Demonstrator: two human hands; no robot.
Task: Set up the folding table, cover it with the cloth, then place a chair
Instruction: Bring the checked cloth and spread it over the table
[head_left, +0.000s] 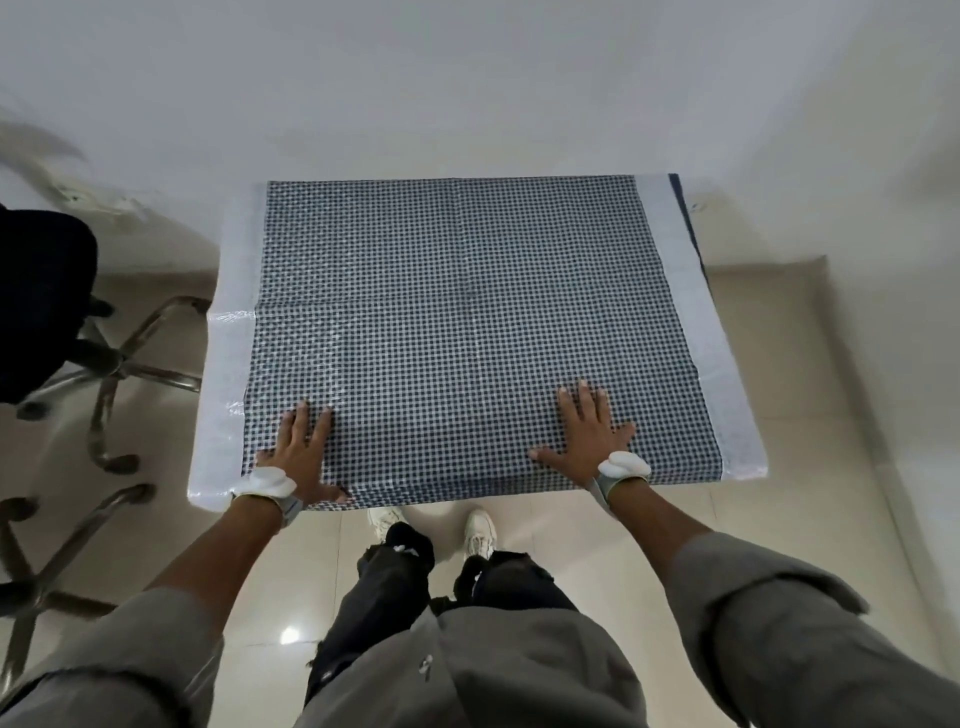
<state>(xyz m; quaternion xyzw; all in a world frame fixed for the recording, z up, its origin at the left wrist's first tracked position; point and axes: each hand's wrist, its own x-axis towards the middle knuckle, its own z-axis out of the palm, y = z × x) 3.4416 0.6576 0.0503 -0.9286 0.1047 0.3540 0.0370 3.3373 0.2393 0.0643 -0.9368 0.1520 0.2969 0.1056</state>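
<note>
While I watch through the head camera, the checked cloth (467, 312) lies spread flat over the table (228, 364), whose white edges show along both sides. The left hand (298, 449) and right hand (587, 434) press on the cloth near its front edge, fingers straight and spread, so neither grip holds anything. Just off the table's left side, a black chair (41, 306) stands on the tiled floor (810, 395).

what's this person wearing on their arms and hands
Grey sleeves, pushed up above the forearms: left sleeve, right sleeve. A grey band with a lumpy white piece on top sits at each wrist: left band, right band. The left hand and right hand wear no gloves.
</note>
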